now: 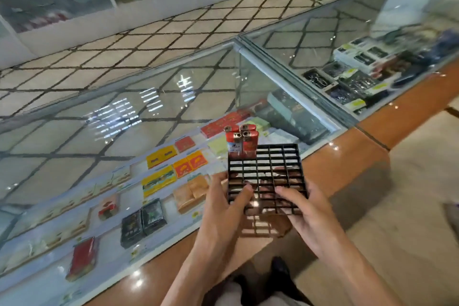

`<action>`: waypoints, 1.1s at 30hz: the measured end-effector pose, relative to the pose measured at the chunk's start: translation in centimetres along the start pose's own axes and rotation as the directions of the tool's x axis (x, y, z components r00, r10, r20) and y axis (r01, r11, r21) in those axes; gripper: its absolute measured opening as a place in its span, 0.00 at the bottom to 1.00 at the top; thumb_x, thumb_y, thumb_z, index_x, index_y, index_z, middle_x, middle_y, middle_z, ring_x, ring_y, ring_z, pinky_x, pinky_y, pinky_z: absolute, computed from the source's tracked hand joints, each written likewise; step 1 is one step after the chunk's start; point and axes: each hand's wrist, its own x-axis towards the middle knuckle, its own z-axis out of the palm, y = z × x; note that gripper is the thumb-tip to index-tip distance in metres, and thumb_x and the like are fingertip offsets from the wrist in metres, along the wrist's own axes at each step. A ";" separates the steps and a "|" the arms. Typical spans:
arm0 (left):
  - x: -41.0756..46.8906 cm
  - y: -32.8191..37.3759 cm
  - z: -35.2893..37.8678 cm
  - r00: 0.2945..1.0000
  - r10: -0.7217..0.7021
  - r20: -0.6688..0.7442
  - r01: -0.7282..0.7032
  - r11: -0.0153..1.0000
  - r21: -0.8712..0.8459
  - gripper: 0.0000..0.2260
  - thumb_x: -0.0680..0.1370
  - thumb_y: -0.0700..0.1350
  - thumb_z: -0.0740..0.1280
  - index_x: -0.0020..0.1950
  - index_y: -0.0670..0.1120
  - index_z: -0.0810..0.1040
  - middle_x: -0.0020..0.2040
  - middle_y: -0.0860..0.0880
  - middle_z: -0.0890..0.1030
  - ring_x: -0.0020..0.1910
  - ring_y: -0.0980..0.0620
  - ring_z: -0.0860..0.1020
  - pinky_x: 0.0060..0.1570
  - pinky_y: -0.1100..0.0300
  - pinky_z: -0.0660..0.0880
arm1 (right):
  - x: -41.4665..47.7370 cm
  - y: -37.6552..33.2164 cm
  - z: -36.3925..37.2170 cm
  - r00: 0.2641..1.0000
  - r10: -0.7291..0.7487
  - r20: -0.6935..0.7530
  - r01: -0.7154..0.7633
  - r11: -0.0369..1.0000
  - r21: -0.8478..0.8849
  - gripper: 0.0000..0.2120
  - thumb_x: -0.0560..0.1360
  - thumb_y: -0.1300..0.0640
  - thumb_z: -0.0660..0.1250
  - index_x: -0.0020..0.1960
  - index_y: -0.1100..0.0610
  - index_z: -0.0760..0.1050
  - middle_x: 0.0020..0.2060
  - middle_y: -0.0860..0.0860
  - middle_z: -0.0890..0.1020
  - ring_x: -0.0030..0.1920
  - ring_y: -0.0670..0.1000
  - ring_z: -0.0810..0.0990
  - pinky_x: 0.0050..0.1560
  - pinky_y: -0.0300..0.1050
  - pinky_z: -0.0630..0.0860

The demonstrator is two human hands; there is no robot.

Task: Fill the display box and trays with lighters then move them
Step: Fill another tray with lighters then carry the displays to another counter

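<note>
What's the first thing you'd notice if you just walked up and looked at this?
The black grid tray in the middle, gripped at its near edge by the left hand and the right hand. Next, the red lighters standing upright in its far left corner, while most other slots look empty. Under the glass counter to the left, colourful packs lie in rows.

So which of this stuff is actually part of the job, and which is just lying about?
In the job: tray, held by left hand and right hand; red lighters standing in its far left corner.
Just there: packs under the glass counter; wooden ledge.
</note>
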 end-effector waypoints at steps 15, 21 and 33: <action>0.8 -0.2 20.7 0.791 -0.095 0.605 -0.055 0.973 0.224 0.12 0.76 0.35 0.67 0.58 0.42 0.74 0.51 0.45 0.83 0.51 0.47 0.82 0.55 0.41 0.76 | -8.9 -4.6 -16.6 0.737 -0.272 -0.618 0.343 0.939 -0.005 0.21 0.63 0.62 0.71 0.56 0.60 0.76 0.47 0.56 0.84 0.48 0.54 0.83 0.40 0.41 0.79; -0.6 -0.9 32.4 0.638 -0.147 0.756 -0.042 0.974 0.225 0.15 0.75 0.34 0.67 0.60 0.38 0.71 0.51 0.43 0.82 0.50 0.46 0.82 0.48 0.45 0.80 | -12.2 -8.5 -25.1 0.593 -0.375 -0.713 0.480 0.875 -0.062 0.14 0.70 0.74 0.64 0.51 0.61 0.77 0.44 0.57 0.85 0.45 0.53 0.84 0.43 0.42 0.81; -1.3 -0.8 51.7 0.304 -0.162 0.939 -0.100 0.975 0.201 0.15 0.77 0.35 0.64 0.63 0.42 0.69 0.53 0.47 0.80 0.47 0.59 0.81 0.39 0.64 0.79 | -15.1 -15.4 -39.4 0.400 -0.384 -0.832 0.559 0.822 -0.111 0.18 0.63 0.62 0.72 0.53 0.58 0.78 0.48 0.55 0.84 0.50 0.53 0.83 0.42 0.39 0.79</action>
